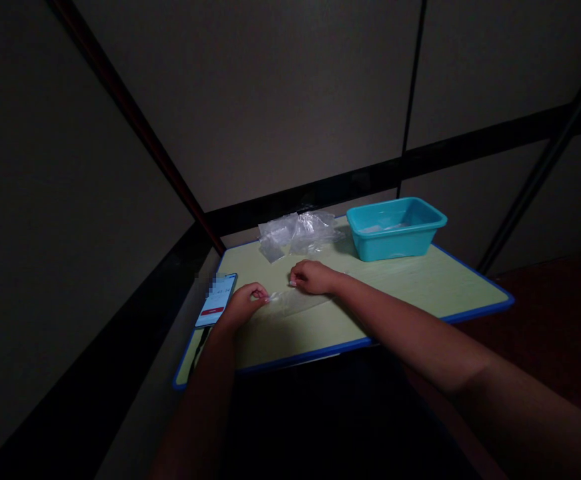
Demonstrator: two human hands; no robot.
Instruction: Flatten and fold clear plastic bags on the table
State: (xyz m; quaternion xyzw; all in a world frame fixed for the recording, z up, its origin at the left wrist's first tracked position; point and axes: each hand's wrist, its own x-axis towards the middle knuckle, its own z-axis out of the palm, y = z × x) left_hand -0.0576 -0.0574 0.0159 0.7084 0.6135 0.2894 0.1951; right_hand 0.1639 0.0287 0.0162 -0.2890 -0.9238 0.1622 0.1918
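Note:
A clear plastic bag (303, 303) lies flat on the pale table, between and below my hands. My left hand (247, 301) is closed in a pinch on the bag's left end. My right hand (312, 276) has its fingers curled together at the bag's upper edge; what they hold, if anything, is too small to make out. Behind my hands, a loose pile of clear plastic bags (300, 233) rests near the table's back edge.
A turquoise basket (395, 241) with pale contents stands at the back right of the table (290, 343), which has a blue rim. A phone (215, 301) with its screen lit lies by my left hand, a dark strap below it. Wall panels rise behind.

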